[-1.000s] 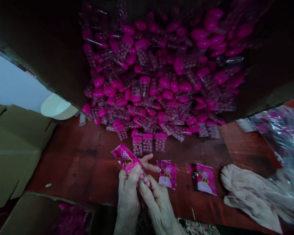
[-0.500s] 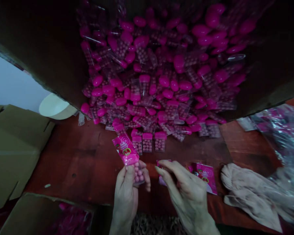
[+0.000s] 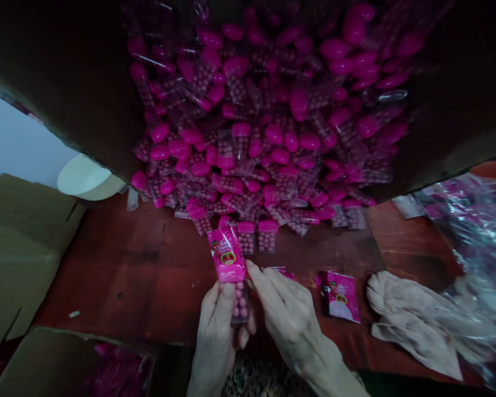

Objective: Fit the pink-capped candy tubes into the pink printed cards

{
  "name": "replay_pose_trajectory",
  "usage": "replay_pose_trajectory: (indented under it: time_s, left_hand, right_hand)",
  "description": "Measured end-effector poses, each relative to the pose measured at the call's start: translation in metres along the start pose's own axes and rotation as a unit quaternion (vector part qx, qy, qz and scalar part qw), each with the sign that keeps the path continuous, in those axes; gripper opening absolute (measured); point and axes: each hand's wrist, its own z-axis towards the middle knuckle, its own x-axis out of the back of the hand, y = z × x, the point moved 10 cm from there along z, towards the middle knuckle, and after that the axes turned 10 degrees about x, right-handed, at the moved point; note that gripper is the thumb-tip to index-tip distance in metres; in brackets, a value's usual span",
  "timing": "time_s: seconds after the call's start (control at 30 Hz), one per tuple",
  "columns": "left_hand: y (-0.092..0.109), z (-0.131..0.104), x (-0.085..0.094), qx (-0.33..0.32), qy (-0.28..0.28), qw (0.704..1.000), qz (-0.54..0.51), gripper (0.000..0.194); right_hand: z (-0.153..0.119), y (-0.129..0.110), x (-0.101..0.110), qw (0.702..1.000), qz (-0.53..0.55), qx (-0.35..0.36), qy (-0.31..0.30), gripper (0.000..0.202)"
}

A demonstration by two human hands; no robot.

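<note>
My left hand (image 3: 218,328) grips a small clear candy box (image 3: 240,306) full of pink balls, thumb in front and fingers behind. A pink printed plastic sleeve (image 3: 227,256) covers the upper part of that box and hides its cap. At the sleeve's lower right edge is my right hand (image 3: 287,314), its fingers bent and drawn together. One fingertip touches or nearly touches the sleeve; the thumb is hidden. More pink sleeves (image 3: 283,273) lie partly behind the right hand. To the right rests another small stack of flat printed sleeves (image 3: 342,298).
Beyond my hands, a large heap of pink-capped candy boxes (image 3: 248,160) spills from a dark carton onto the red-brown table (image 3: 107,270). A crumpled pale cloth (image 3: 409,317) and clear plastic film (image 3: 475,237) lie right. Cardboard (image 3: 20,248) and a pale bowl (image 3: 85,179) stand left.
My right hand has moved left from above the nearer sleeves to the box in my left hand. The box has shifted slightly right and now stands straighter. The view has shifted a little.
</note>
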Motion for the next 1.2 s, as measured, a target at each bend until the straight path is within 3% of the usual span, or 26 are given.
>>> replay_pose_trajectory:
  time_s: [0.2,0.5,0.6,0.83,1.0,1.2]
  left_hand:
    - [-0.002,0.001,0.005,0.011,0.019,1.0,-0.013,0.039]
    - [-0.001,0.005,0.003,0.028,0.008,1.0,-0.008,0.039]
    - [-0.006,0.004,0.004,0.037,0.03,0.999,-0.019,0.037]
    - [-0.014,0.001,0.006,0.044,0.085,0.994,-0.051,0.044]
    - [-0.011,0.001,0.005,0.032,0.086,0.995,-0.045,0.045]
    - [-0.007,0.0,0.011,0.023,0.124,0.991,-0.042,0.045]
  right_hand:
    - [0.005,-0.002,-0.003,1.0,-0.022,0.009,-0.004,0.032]
    - [0.011,0.002,-0.019,0.996,-0.008,0.012,-0.093,0.03]
    - [0.006,0.005,-0.026,0.994,-0.018,0.011,-0.109,0.028]
    - [-0.005,0.003,-0.022,0.995,-0.018,0.031,-0.094,0.031]
    - [0.002,0.002,-0.01,0.998,-0.003,0.033,-0.044,0.041]
    - [0.0,0.0,-0.019,0.999,0.013,0.029,-0.042,0.039]
